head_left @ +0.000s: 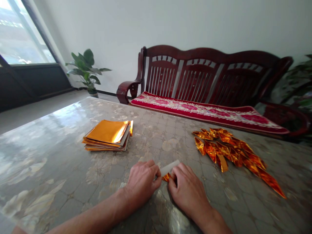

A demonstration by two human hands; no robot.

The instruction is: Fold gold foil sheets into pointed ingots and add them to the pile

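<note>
Between my two hands is a sheet of foil paper [170, 167], its pale back facing up and a bit of its orange-gold side showing below. My left hand [144, 178] is closed on the sheet's left end, fingers curled in. On the right end, my right hand [186, 188] pinches the paper between thumb and fingers. Both hands rest low over the table, and they hide much of the sheet. Beyond my left hand sits a stack of square gold foil papers [106, 132]. Folded gold foil pieces [231, 148] lie in a heap at the right.
The table [156, 130] has a glossy, flower-patterned cover. Behind it stands a dark red wooden bench [195, 70] with a red floral seat cover [195, 109]. A potted plant [86, 70] is by the wall at the left, near a window [24, 32]. More leaves [301, 79] show at the right.
</note>
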